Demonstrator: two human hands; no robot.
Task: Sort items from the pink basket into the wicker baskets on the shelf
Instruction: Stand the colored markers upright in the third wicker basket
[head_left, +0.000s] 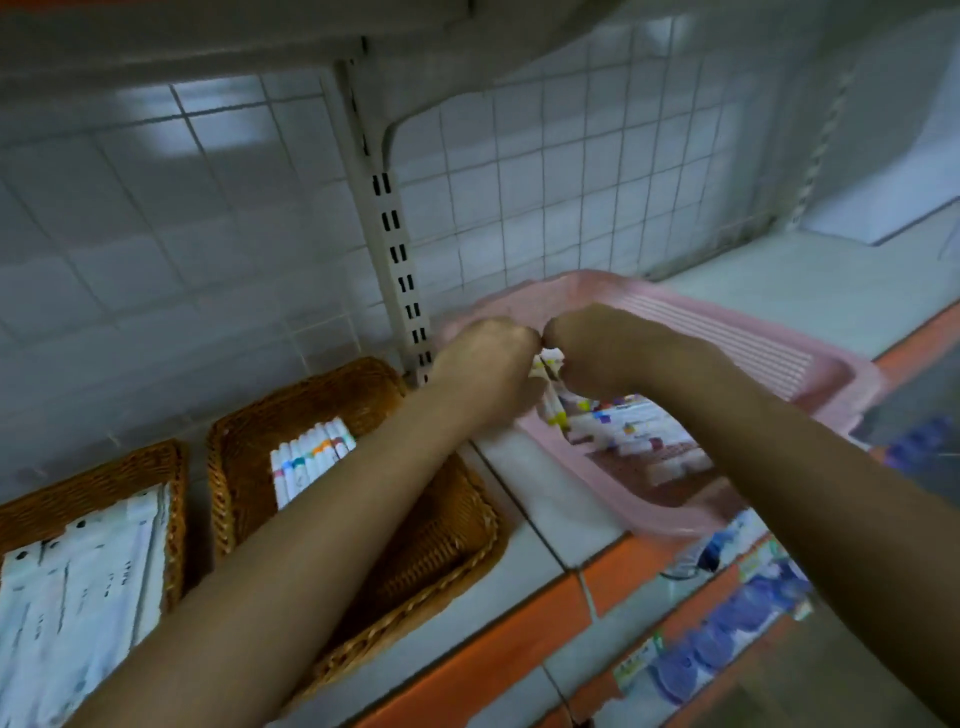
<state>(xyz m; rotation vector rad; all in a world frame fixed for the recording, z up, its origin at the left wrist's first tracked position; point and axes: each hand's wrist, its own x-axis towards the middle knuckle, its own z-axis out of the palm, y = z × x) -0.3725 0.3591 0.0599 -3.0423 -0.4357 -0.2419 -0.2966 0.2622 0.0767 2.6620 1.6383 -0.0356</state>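
Fingers of both hands, left and right, clench a small bunch of markers over the pink basket. Many markers remain inside. One wicker basket holds a row already; another holds packets.

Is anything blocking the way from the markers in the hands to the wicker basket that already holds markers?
Nothing visible does. The markers sit above the pink basket; the wicker basket beside it is open-topped.

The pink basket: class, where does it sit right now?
The pink basket sits right of centre on the tiled shelf, beside the middle wicker basket, under both hands.
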